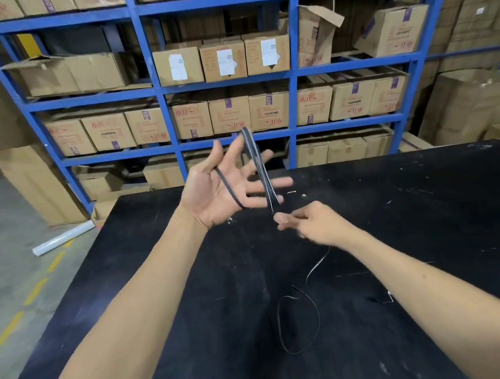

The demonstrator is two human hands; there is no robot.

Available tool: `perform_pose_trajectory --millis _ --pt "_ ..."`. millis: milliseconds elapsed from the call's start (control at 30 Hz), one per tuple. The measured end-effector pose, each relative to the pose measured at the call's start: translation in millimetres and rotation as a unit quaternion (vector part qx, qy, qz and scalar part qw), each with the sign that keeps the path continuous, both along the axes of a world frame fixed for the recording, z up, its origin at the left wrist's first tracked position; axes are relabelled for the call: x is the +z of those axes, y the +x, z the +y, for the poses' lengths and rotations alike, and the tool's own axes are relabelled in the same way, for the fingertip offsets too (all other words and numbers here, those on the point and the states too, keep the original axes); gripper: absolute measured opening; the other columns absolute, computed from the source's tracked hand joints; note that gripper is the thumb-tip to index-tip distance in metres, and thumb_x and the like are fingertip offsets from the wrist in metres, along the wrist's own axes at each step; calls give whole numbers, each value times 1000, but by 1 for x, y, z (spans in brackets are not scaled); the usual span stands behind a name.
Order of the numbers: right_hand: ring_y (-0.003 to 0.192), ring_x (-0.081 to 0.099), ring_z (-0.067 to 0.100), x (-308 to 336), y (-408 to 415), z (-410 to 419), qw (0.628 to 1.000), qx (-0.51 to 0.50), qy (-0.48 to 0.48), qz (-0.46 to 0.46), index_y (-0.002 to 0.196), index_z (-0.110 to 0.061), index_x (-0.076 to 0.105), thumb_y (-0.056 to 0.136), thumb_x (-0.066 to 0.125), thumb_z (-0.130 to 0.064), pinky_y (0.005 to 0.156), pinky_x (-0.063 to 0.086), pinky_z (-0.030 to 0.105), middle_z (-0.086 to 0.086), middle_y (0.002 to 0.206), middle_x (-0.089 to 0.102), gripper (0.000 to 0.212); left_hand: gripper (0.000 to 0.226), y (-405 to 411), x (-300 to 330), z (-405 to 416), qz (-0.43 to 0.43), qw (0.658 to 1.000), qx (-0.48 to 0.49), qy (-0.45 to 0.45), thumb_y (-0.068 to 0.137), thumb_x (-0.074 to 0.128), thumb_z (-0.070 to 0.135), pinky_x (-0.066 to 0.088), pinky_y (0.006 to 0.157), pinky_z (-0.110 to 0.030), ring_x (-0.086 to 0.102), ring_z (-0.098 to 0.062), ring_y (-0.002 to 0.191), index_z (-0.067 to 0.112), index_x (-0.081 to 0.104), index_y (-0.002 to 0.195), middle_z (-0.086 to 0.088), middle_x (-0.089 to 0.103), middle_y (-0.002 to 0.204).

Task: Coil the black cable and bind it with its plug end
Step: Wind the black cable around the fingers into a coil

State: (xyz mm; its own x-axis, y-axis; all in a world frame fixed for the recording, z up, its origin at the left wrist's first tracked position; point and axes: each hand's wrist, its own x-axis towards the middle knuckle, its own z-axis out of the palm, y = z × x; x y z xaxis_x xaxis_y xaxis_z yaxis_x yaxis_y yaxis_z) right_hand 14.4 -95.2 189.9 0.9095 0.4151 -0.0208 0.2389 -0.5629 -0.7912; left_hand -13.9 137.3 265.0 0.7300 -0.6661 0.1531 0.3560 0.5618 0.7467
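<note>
My left hand (224,188) is raised above the far edge of the black table (428,218), palm toward me, fingers spread. Several loops of the black cable (257,167) hang around those fingers, and one strand crosses the palm. My right hand (310,223) sits just below and to the right, its fingertips pinched on the cable where it leaves the loops. From under that hand the loose cable tail (299,322) runs down and lies on the table in a slack loop between my forearms. I cannot make out the plug end.
Blue metal shelving (160,91) filled with cardboard boxes stands behind the table. A white roll (64,237) lies on the grey floor at the left, near yellow floor marks. Small white scraps (295,192) dot the table top.
</note>
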Motion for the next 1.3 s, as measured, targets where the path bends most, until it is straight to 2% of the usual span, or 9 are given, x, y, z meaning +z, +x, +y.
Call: perform_pose_trajectory --millis 133,300,600,733,867,933,1000,1200,1300 --pt "67 64 12 45 32 -10 975 34 -183 -125 75 -36 81 77 75 -63 63 50 31 -6 75 75 28 60 -9 -1 -8 -13 982 -154 111 101 19 64 14 112 -76 10 -65 143 44 17 157 -3 3 170" --pt "72 67 4 111 54 -16 925 138 -310 -172 72 -38 78 70 84 -59 65 52 28 -14 70 74 22 61 -12 -24 -15 33 938 -221 263 99 28 65 20 112 -73 20 -60 143 43 26 156 4 38 151" --pt "76 69 5 117 24 6 941 87 -223 -239 95 -25 83 94 70 -38 76 62 36 -20 77 70 19 54 13 -37 0 103 947 9 303 97 38 65 33 100 -53 50 -33 108 38 51 143 -4 39 145" --pt "53 61 5 88 -1 16 974 47 -107 -195 105 -17 81 103 56 -27 58 58 30 -2 70 72 27 57 23 -36 4 111 956 113 248 97 34 66 36 90 -47 44 -28 97 42 44 149 4 43 136" --pt "46 53 4 47 -18 24 991 -13 110 -82 138 -25 66 106 53 -27 48 49 18 -7 65 67 34 57 28 -30 3 99 972 159 142 99 30 64 46 93 -61 61 -35 110 43 38 151 2 50 140" --pt "48 50 7 27 -26 23 985 2 168 -35 140 -31 64 106 54 -29 49 50 22 -8 63 65 35 57 30 -25 6 100 973 182 101 100 28 62 26 109 -74 44 -53 134 41 36 153 -4 34 160" --pt "49 48 8 9 -33 19 987 37 151 -24 136 -37 67 105 55 -32 52 51 25 -7 63 63 34 57 31 -21 10 101 973 197 63 101 27 60 17 110 -79 29 -61 140 40 32 155 -11 15 168" --pt "53 50 1 -15 -14 6 996 70 53 1 106 -47 78 98 56 -54 55 50 20 -10 58 54 24 54 19 -17 6 47 996 78 24 103 31 58 14 110 -81 26 -66 138 38 36 153 -12 40 156" --pt "46 48 3 -1 10 -6 992 61 -73 -88 87 -35 82 87 59 -73 50 40 15 -6 50 54 44 57 9 -16 6 33 998 2 62 102 27 61 13 111 -80 23 -65 140 41 27 156 -8 27 163"
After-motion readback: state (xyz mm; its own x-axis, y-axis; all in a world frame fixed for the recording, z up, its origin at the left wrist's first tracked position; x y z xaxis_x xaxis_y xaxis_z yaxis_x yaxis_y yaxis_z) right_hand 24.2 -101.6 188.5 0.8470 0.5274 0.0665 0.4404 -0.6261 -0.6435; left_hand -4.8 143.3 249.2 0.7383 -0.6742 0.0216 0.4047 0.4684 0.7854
